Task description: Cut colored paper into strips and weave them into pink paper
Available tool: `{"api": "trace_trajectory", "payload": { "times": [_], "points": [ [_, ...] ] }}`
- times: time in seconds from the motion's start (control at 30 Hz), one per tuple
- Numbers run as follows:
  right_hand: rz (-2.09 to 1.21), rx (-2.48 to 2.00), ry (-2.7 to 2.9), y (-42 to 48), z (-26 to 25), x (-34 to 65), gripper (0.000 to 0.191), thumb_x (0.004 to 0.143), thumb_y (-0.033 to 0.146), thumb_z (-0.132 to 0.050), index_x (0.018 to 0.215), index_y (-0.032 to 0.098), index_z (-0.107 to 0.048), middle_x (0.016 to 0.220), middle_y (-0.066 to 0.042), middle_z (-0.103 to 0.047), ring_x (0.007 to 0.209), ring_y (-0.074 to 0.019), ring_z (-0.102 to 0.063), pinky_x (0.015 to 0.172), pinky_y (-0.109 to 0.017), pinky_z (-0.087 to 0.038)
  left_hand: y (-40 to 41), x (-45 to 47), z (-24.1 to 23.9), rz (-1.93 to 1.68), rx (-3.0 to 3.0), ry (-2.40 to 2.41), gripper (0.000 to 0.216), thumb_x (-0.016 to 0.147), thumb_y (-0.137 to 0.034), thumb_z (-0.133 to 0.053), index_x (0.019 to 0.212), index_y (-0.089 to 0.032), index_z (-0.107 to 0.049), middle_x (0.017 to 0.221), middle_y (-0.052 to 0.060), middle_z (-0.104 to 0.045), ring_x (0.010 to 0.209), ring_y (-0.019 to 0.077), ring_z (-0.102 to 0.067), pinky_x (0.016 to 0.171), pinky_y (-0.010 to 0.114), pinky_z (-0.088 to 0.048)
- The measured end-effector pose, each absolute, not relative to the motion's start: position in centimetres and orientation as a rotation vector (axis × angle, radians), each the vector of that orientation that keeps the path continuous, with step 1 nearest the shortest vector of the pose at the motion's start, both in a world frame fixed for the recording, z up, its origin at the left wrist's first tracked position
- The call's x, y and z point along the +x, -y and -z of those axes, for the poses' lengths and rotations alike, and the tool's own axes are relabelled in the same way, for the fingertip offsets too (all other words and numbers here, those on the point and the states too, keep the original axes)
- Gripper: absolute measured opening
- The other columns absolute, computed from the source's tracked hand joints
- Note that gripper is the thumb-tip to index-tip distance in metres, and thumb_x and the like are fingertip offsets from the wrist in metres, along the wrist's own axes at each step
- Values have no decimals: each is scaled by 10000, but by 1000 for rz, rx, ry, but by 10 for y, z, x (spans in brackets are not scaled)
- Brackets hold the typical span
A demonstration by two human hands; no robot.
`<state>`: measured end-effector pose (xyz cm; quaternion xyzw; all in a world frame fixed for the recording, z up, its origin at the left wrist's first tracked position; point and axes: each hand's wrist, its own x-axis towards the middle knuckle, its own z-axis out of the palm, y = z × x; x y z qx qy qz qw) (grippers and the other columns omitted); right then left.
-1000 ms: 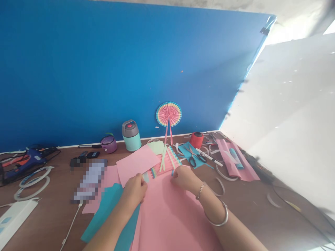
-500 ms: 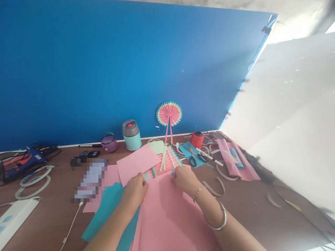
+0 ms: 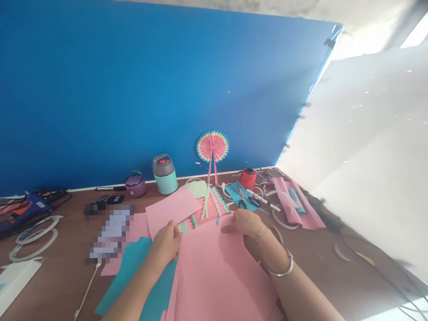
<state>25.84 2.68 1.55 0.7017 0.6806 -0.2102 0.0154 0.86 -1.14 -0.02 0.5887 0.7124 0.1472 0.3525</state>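
Observation:
My left hand (image 3: 166, 243) is curled at the far left corner of a large pink paper sheet (image 3: 217, 276), its fingertips pinched on the sheet's edge. My right hand (image 3: 245, 222) lies on the far right edge of that same sheet, index finger stretched leftward and pressing down. Just beyond both hands rests a pleated pink-and-blue folded paper piece (image 3: 209, 207) with light green strips across it. A smaller pink sheet (image 3: 172, 209) lies to its left. Teal paper (image 3: 140, 276) sticks out under the big sheet beside my left forearm.
On the brown table (image 3: 334, 276): scissors (image 3: 245, 200), a pen (image 3: 264, 200), a red cup (image 3: 248, 178), a mint bottle (image 3: 164, 173), a purple pot (image 3: 135, 185), a glue gun (image 3: 30, 206), tape rings (image 3: 33, 232), a phone (image 3: 110, 234). A finished paper fan (image 3: 212, 146) leans on the blue backdrop (image 3: 133, 89).
My right hand has slid to the right along the sheet's far edge and flattened, with its index finger extended. The left hand stays at the corner. The view shifted slightly.

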Motion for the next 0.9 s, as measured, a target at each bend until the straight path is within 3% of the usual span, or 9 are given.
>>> {"api": "trace_trajectory", "payload": {
  "times": [0.1,0.2,0.3,0.4,0.53,0.67,0.77,0.9],
  "points": [
    [781,2191,-2191,-26,-22,265,303,645,410,-651,546,188,-471,565,15,-472,556,-139,-492,486,-245,-269,13,7,-4,-402,1444,-1792,90,825,-207,-397,751,-243,-361,412,-76,-504,319,125,-479,329,193,-308],
    [859,2257,-2343,-28,-23,265,313,734,359,-546,504,181,-428,513,36,-398,496,-99,-392,469,-240,-215,13,5,-8,-446,1401,-1750,52,835,-242,-394,786,-235,-379,399,-81,-502,309,118,-463,319,187,-319],
    [938,2164,-2524,-28,-18,257,237,736,330,-537,561,172,-511,589,18,-505,577,-111,-455,504,-226,-276,13,2,-9,-504,1391,-1746,54,837,-240,-377,805,-223,-416,396,-87,-492,278,100,-409,299,181,-291],
    [978,1957,-2596,-25,-8,247,122,650,291,-628,686,175,-612,739,-7,-604,691,-139,-522,583,-222,-339,11,1,-7,-524,1397,-1743,82,824,-226,-387,784,-213,-456,394,-84,-497,260,88,-384,284,176,-258],
    [873,1899,-2612,-22,0,239,173,596,223,-659,755,165,-623,861,-35,-607,770,-160,-531,651,-234,-358,9,-1,-4,-542,1413,-1735,95,814,-232,-397,777,-206,-481,401,-80,-509,256,87,-389,286,177,-253],
    [854,1872,-2620,-21,1,237,118,618,188,-616,728,149,-595,859,-49,-588,736,-150,-513,611,-227,-349,9,-4,-3,-596,1448,-1736,186,849,-302,-354,801,-204,-504,420,-72,-509,285,99,-408,328,197,-295],
    [883,1880,-2621,-22,-2,237,87,617,135,-575,702,152,-571,793,-34,-592,701,-139,-504,570,-216,-334,9,-6,-3,-721,1573,-1753,218,848,-367,-394,858,-210,-544,537,-46,-568,452,126,-540,470,225,-405],
    [1146,1814,-2592,-23,-4,239,63,624,123,-562,671,165,-554,687,9,-584,628,-114,-506,523,-198,-326,11,-4,-2,-886,1871,-1664,328,724,-358,-614,1027,-233,-591,986,37,-645,917,205,-594,772,295,-457]
  ]
}}
